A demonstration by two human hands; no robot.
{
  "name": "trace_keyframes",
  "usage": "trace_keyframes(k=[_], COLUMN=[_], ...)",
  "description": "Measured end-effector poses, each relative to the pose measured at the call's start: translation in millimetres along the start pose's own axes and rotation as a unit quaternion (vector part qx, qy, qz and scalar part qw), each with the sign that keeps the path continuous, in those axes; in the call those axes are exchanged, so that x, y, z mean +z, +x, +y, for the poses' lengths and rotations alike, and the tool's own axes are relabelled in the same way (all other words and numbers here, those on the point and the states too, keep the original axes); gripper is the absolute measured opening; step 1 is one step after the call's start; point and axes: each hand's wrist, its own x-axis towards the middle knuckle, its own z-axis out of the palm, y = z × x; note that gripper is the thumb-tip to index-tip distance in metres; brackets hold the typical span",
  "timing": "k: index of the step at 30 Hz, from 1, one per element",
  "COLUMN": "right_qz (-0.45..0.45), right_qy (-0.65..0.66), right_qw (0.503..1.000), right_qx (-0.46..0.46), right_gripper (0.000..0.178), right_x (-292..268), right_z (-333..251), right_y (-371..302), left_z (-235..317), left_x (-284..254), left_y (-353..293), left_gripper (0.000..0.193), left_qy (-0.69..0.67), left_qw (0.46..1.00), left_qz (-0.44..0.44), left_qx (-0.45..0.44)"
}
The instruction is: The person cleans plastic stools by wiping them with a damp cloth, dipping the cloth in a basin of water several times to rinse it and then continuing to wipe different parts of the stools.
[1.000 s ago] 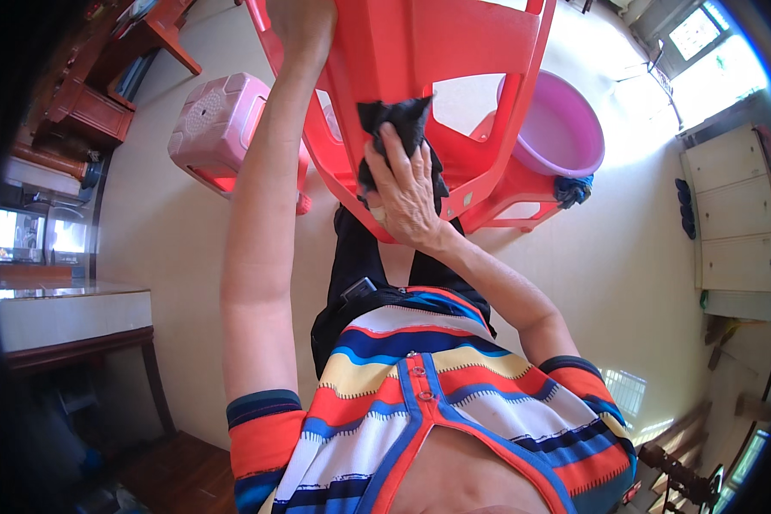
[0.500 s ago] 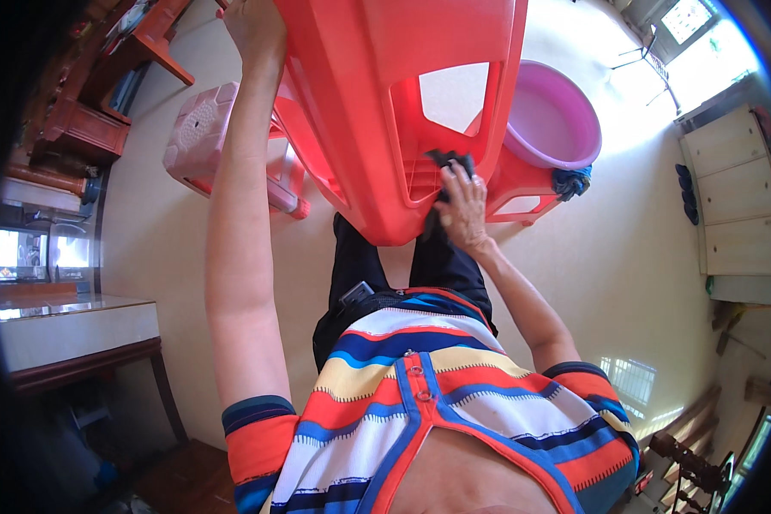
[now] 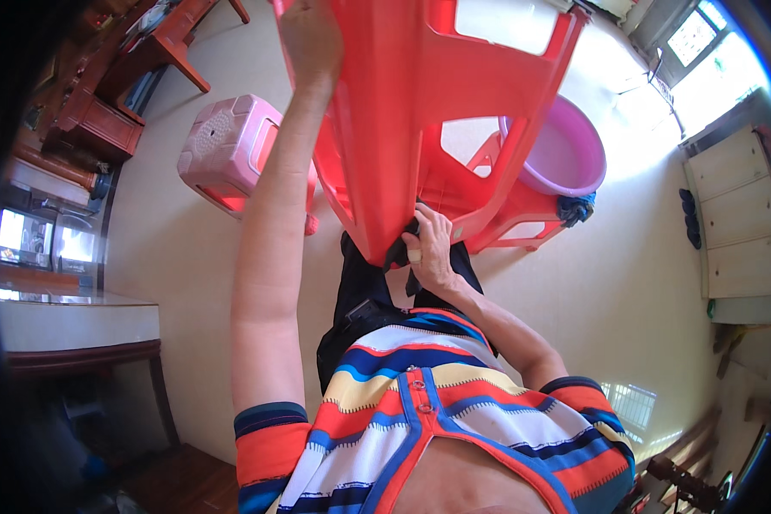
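Cloth point(image 3: 396, 255), black, limp and crumpled, is pinched in the curled fingers of the right hand point(image 3: 434, 250), pressed against a corner of a red stool point(image 3: 375, 128); a pale band circles 1 finger. The left hand point(image 3: 313, 47) lies on the stool's raised edge farther up; its fingertips are out of sight, so I cannot tell how tightly it is closed.

The stool is smooth, faintly shiny moulded plastic, tilted in front of the dark trousers point(image 3: 351, 287), with a long rounded ridge and big soft-cornered openings. Beyond it, a round, smooth-walled purple basin point(image 3: 578, 141) rests on a 2nd red plastic stool point(image 3: 510, 206), where a wrinkled dark blue rag point(image 3: 576, 209) hangs at the edge. To the left stands a pink stool point(image 3: 231, 141), its boxy top rounded at the corners and patterned with small perforations.

Pale, glossy floor point(image 3: 604, 283) spreads around them. Farther out are reddish-brown wooden furniture point(image 3: 102, 128) at upper left, a table point(image 3: 77, 319) with a reflective top at left, and a flat-panelled cream cabinet point(image 3: 737, 214) at right.
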Motion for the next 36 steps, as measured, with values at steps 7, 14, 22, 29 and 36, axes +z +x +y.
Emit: trace_keyframes(k=[7, 14, 22, 29, 36], right_qz=[0.135, 0.123, 0.238, 0.161, 0.061], right_qy=[0.093, -0.117, -0.186, 0.268, 0.347], right_qw=[0.981, 0.955, 0.947, 0.908, 0.893], right_qx=[-0.103, -0.244, -0.106, 0.279, 0.279], right_gripper=[0.037, 0.053, 0.044, 0.047, 0.062], right_x=[-44.2, -50.9, -75.9, -101.7, -70.4], right_z=[-36.4, -58.4, 60.4, 95.3, 82.6], right_y=[78.9, 177.5, 193.6, 186.9, 151.2], left_z=[-4.4, 15.1, -21.9, -49.4, -84.1], left_x=[6.9, 12.3, -33.4, -91.1, -150.2], left_y=[-5.3, -28.8, -10.6, 2.7, 5.8], left_gripper=[0.046, 0.053, 0.049, 0.042, 0.031], left_qy=[-0.003, 0.075, 0.031, 0.206, 0.201], left_qw=[0.999, 0.996, 0.996, 0.961, 0.957], left_qz=[0.016, 0.037, 0.065, -0.037, -0.014], left_qx=[0.044, -0.008, -0.057, 0.18, 0.209])
